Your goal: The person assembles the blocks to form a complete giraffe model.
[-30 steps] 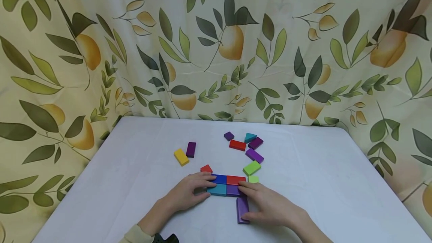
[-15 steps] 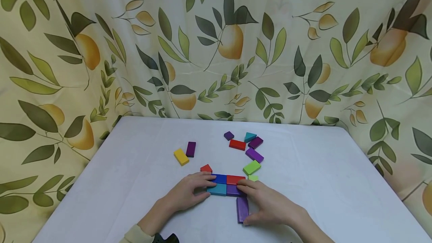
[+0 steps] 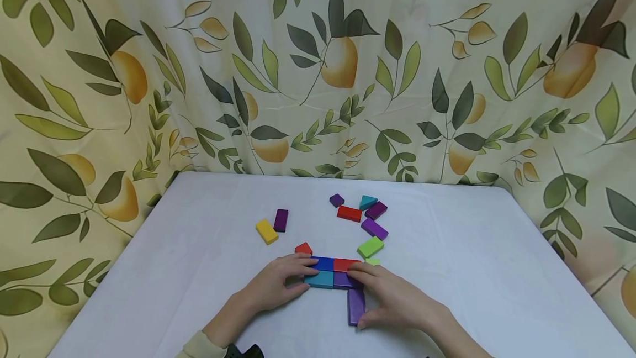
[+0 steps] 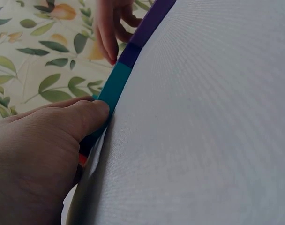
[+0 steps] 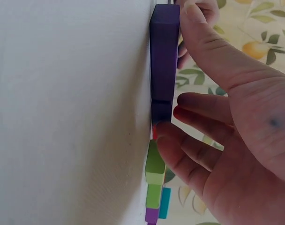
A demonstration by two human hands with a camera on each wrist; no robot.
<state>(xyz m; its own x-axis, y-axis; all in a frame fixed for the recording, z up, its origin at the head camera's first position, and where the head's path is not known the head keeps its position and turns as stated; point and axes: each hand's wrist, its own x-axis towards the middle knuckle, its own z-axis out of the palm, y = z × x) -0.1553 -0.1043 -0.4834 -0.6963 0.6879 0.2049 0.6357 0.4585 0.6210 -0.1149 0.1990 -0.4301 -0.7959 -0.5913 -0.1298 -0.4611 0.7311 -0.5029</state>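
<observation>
In the head view, a blue block [image 3: 324,263], a red block [image 3: 346,264], a teal block [image 3: 319,279] and a short purple block [image 3: 344,280] lie flat as a two-row rectangle. My left hand [image 3: 279,282] rests at its left end, fingers over the blue and teal blocks; the left thumb [image 4: 96,110] touches the teal block's side. A longer purple block [image 3: 355,307] stands lengthwise below the rectangle's right end, against it. My right hand [image 3: 402,300] lies beside it, fingertips at the rectangle's right end, thumb at the long block's near corner.
A red triangular block [image 3: 303,248] sits by my left fingers. Green blocks [image 3: 370,247] lie behind my right hand. Farther back are a yellow block [image 3: 267,231], a dark purple block [image 3: 281,220] and a loose group with a red block [image 3: 349,214]. A patterned curtain [image 3: 308,142] hangs behind the table.
The long purple block has slid slightly away from me, up against the rectangle. My right hand has shifted a little left, its thumb now at the block's near corner. The left hand stays put.
</observation>
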